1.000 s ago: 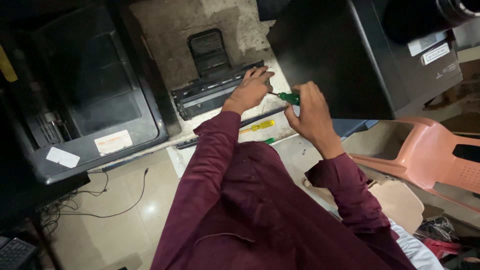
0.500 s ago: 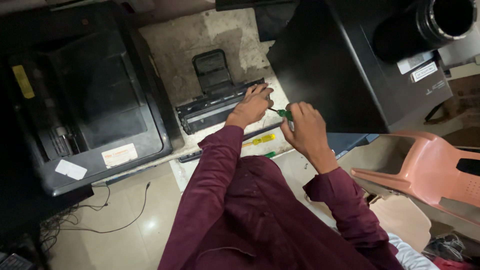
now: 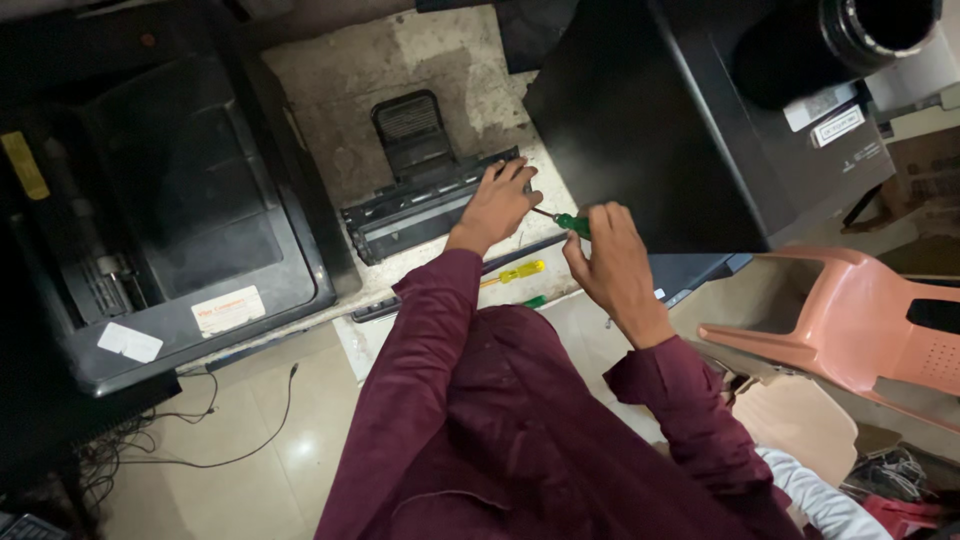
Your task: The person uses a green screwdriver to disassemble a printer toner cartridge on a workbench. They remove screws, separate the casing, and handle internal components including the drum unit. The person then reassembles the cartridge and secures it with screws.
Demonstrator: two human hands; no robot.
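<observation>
A long black toner cartridge (image 3: 415,215) lies on a stained concrete slab (image 3: 340,95). My left hand (image 3: 498,203) rests on the cartridge's right end, fingers curled over it. My right hand (image 3: 612,262) grips a green-handled screwdriver (image 3: 570,222) whose metal shaft points left at that same end. Both arms wear maroon sleeves. A yellow-handled screwdriver (image 3: 515,272) lies on the slab's near edge, below my left wrist, with a small green tool (image 3: 534,301) beside it.
A black printer (image 3: 170,220) with its top open stands at the left. Another large black machine (image 3: 690,110) fills the upper right. A pink plastic chair (image 3: 850,330) is at the right. Cables (image 3: 230,450) trail over the tiled floor.
The view has shifted, so hands and cartridge sit lower in frame. My left hand stays on the cartridge's end and my right hand keeps the green screwdriver against it.
</observation>
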